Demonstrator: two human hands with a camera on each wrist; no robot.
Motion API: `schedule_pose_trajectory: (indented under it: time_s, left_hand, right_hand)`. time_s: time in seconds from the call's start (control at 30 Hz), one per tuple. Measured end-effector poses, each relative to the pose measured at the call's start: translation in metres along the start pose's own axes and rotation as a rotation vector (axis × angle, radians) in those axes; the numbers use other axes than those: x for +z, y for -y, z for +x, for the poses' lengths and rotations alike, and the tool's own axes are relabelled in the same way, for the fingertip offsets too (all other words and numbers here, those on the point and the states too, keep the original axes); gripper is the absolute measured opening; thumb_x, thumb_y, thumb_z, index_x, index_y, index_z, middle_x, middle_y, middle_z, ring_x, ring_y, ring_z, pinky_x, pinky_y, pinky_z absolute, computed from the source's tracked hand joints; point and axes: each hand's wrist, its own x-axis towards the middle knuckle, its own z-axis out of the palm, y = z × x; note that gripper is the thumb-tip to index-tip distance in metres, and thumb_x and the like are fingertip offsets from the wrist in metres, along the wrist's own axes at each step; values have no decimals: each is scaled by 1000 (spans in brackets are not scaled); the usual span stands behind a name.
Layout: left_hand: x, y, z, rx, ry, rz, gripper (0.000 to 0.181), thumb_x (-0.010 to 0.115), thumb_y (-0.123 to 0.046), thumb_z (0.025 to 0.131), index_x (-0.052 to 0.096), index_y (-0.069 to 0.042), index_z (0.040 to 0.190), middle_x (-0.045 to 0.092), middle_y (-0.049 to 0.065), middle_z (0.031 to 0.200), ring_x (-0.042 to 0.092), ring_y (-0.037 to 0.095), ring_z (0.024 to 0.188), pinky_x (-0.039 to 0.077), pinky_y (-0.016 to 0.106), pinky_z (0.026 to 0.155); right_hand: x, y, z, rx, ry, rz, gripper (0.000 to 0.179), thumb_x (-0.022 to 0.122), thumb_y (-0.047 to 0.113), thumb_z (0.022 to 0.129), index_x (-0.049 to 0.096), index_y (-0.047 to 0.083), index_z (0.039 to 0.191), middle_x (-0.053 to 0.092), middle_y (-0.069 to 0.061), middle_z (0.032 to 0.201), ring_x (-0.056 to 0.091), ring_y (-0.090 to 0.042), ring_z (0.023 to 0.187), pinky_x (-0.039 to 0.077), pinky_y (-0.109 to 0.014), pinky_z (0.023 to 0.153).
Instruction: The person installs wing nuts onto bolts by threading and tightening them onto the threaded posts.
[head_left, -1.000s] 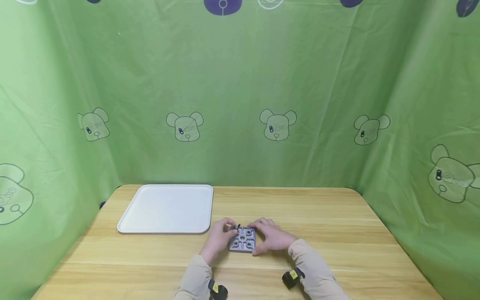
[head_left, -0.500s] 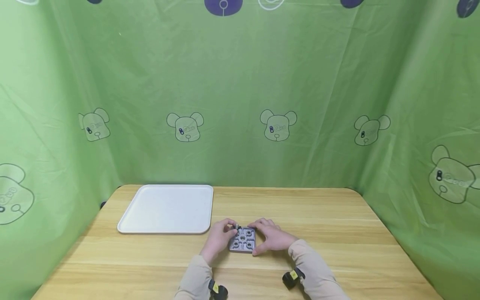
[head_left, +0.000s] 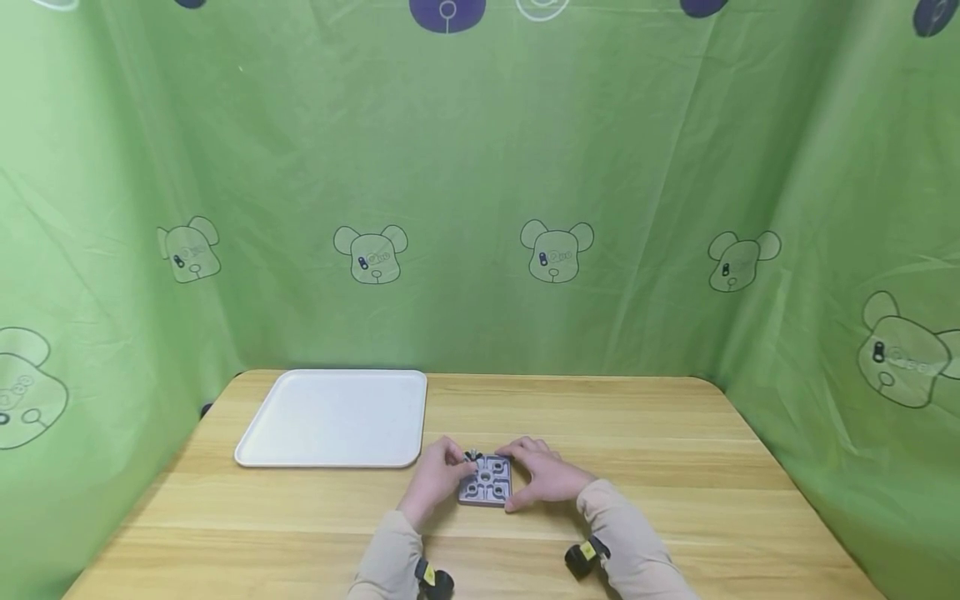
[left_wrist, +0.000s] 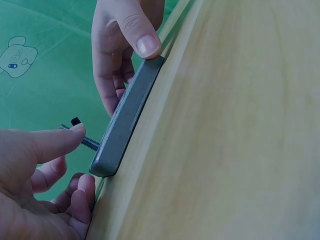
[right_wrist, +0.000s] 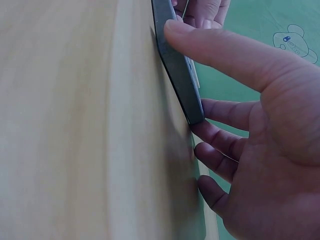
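Note:
A square grey metal plate [head_left: 486, 480] with round holes and raised ribs lies on the table. From its far left corner rises a threaded bolt [left_wrist: 91, 144], with a black wing nut [head_left: 472, 456] around it. My left hand [head_left: 437, 477] is beside that corner. Its thumb touches the wing nut in the left wrist view, while the index finger stands apart, bent back. My right hand [head_left: 543, 473] grips the plate's right side, thumb [right_wrist: 182, 32] on the near edge and fingers at the far edge. The wing nut's lower part is hidden behind the left thumb.
A white tray [head_left: 330, 457] lies at the table's back left. The wooden table [head_left: 637, 433] extends on both sides of the hands. Green curtains [head_left: 465, 150] with bear prints hang behind and at the sides.
The left index finger has drawn back from the wing nut, which shows more fully and has turned. The right hand and plate have not moved.

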Motion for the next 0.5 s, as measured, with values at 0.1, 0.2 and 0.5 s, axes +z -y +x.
schedule_pose_trajectory:
  time_s: [0.1,0.2,0.5]
  left_hand:
    - [0,0,0,10,7,13,18,74,-8,81,57,-3,87,55,5,82,49,17,76,40,27,66]
    - [0,1,1,16,12,11,19,74,-8,81,59,-3,91,56,5,83,49,17,76,40,28,68]
    - [1,2,4,12,22,2,21,73,-7,81,63,-5,100,58,7,87,51,17,79,42,29,70]
  right_hand:
    - [0,0,0,3,3,2,88,83,42,66,47,9,139,48,-11,136,42,-31,124,33,-62,103]
    - [0,0,0,6,4,2,88,83,43,66,47,10,139,48,-11,136,42,-31,124,33,-62,103]
    - [1,-1,0,6,1,-7,87,83,43,66,48,10,139,48,-11,135,42,-31,123,33,-62,103]
